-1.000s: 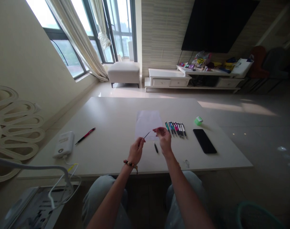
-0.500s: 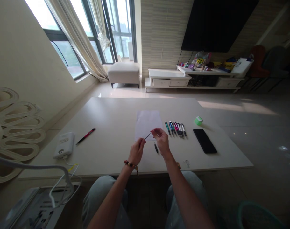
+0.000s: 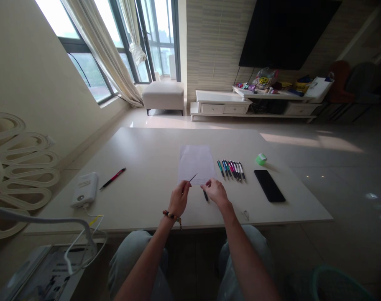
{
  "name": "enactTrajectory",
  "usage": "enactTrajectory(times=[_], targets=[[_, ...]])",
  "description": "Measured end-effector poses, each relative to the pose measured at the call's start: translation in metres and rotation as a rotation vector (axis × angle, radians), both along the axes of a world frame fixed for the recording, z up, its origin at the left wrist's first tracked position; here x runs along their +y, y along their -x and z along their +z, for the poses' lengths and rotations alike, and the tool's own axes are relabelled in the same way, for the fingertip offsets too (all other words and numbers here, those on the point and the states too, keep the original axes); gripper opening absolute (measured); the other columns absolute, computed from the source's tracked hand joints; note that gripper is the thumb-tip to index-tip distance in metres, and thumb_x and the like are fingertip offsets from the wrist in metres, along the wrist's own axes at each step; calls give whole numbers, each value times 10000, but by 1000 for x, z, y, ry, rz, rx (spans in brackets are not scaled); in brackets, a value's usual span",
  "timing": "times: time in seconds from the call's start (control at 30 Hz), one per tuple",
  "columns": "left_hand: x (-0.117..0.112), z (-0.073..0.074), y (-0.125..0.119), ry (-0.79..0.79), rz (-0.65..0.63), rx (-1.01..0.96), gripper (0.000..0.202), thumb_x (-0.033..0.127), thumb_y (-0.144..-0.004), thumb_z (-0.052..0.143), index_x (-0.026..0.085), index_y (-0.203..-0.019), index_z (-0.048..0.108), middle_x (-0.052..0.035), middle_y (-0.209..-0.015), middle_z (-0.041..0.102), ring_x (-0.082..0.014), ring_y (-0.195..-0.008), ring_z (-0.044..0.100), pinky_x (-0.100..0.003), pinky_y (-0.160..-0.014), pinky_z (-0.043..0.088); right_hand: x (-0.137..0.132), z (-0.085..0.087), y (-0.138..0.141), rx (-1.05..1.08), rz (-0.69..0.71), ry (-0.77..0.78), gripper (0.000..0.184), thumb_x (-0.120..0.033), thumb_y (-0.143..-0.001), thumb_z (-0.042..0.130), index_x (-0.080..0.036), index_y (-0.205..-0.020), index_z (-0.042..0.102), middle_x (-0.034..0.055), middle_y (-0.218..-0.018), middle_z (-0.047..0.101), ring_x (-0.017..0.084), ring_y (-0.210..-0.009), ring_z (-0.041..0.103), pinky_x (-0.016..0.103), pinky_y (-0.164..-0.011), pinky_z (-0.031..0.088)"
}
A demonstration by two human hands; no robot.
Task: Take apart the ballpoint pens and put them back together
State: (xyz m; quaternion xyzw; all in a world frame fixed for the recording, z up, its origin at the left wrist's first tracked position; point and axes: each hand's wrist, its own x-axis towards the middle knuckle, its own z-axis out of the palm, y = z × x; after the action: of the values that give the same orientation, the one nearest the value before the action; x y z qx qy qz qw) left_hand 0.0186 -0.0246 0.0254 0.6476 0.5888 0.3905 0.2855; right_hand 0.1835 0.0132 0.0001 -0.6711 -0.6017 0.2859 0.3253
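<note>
My left hand (image 3: 179, 198) is closed in a pinch on a thin dark pen refill (image 3: 193, 177), which slants up to the right over the paper's lower edge. A short black pen barrel piece (image 3: 205, 195) lies on the table between my hands. Right above that piece, my right hand (image 3: 216, 191) has thumb and fingertips close together; whatever they hold, if anything, is too small to make out. The white sheet of paper (image 3: 195, 161) lies just beyond both hands. To its right, several click pens (image 3: 231, 170) lie side by side.
On the white table (image 3: 146, 167) a red and black pen (image 3: 113, 179) and a white power bank (image 3: 85, 190) with a cable lie left. At right are a black phone (image 3: 269, 185), a green and white small box (image 3: 261, 159) and a small clear item (image 3: 246, 215) near the front edge.
My right hand has left the refill's upper end and moved down toward me, to the top of the black barrel piece. My left hand keeps the refill almost in place.
</note>
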Motion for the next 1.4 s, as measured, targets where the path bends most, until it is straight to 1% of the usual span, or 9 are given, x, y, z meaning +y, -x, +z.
enactTrajectory(times=[0.1,0.17,0.27,0.4,0.63,0.83,1.0,1.2,1.4], targets=[[0,0,0,7,2,5,295,416,-889,323,204,-803,510,43,-598,443,-110,-543,402,-227,-545,313,-4,-10,6,-63,2,54,141,-204,-611,707,-180,-588,569,97,-667,653,229,-705,618,316,-652,431],[0,1,0,-1,3,5,288,409,-887,328,204,-801,510,44,-597,443,-108,-539,394,-225,-543,307,-2,-8,14,-29,31,36,99,-206,-679,651,-180,-622,575,93,-699,663,211,-713,623,302,-662,440],[-1,1,1,-2,-6,5,290,413,-889,324,206,-804,508,46,-594,430,-107,-535,390,-224,-544,305,4,7,20,264,4,-141,180,-334,-819,515,-168,-834,584,89,-809,673,178,-732,625,279,-638,462],[-1,1,0,19,-20,19,295,425,-887,321,209,-806,505,49,-582,410,-110,-532,384,-226,-545,301,7,29,17,770,-103,-398,300,-431,-840,482,-157,-958,517,99,-886,654,155,-702,615,265,-574,477],[-2,3,-4,22,-37,31,295,410,-874,333,199,-803,526,36,-618,472,-110,-558,423,-221,-553,317,3,34,17,958,-104,-419,270,-399,-796,578,-153,-904,547,76,-873,648,151,-748,618,259,-598,494],[0,-2,-3,0,-42,35,279,386,-881,348,199,-833,549,29,-638,506,-111,-580,458,-220,-568,343,0,29,28,898,33,-317,267,-404,-781,596,-156,-878,571,61,-809,663,149,-676,617,278,-585,513],[1,-8,-2,-35,-1,29,219,298,-862,418,194,-993,559,29,-634,548,-117,-589,509,-225,-582,379,-8,25,40,800,173,-232,267,-413,-784,586,-159,-866,571,47,-751,658,155,-633,622,286,-582,514],[0,-11,1,-164,29,80,178,260,-866,459,194,-980,581,4,-702,619,-124,-652,568,-237,-628,428,-13,32,34,621,158,-237,270,-430,-762,600,-169,-798,543,41,-698,651,163,-614,621,263,-566,476],[1,-14,3,-292,-15,133,148,254,-880,458,193,-926,585,-21,-785,651,-145,-750,599,-269,-693,457,-14,34,29,521,157,-197,290,-435,-790,528,-195,-638,473,-25,-506,559,117,-472,513,223,-484,391]])
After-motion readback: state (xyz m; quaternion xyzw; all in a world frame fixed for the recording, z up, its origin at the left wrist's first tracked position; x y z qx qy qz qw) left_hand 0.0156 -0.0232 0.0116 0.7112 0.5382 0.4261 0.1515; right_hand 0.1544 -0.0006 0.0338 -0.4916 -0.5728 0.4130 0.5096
